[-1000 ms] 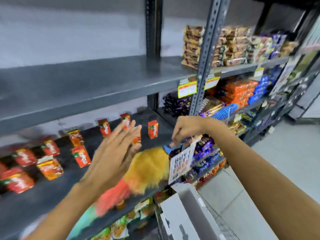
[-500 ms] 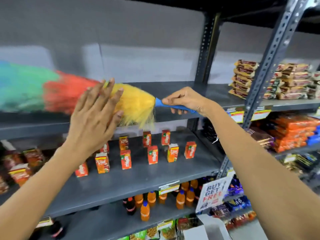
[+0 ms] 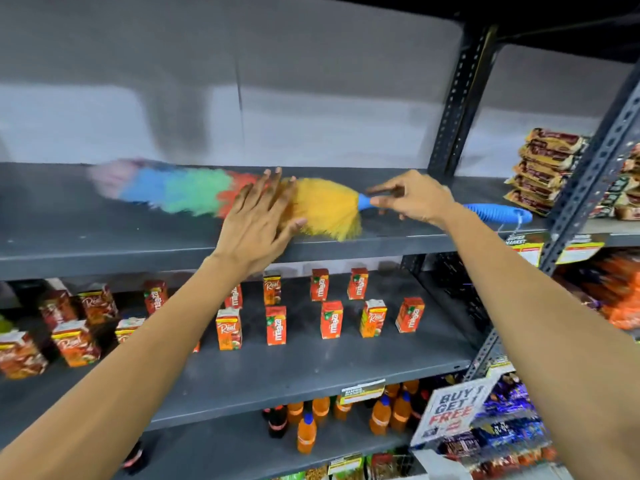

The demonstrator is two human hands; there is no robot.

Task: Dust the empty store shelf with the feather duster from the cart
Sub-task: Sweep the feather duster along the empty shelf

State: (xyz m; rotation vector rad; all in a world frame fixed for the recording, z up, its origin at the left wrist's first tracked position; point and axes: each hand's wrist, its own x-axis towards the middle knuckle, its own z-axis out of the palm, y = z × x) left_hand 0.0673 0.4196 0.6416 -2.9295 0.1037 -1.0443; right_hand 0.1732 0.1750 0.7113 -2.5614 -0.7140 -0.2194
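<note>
Our right hand (image 3: 412, 200) grips the blue handle (image 3: 498, 213) behind the fibres and our left hand (image 3: 256, 220) lies flat, fingers straight, on the orange-yellow head of the feather duster (image 3: 194, 190), likely pressing it down so the fibres sweep the empty shelf (image 3: 104, 240) on which it lies, tip pointing left.

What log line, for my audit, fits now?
rainbow feather duster on empty grey shelf | right hand holds blue handle | left hand touches feathers
</note>
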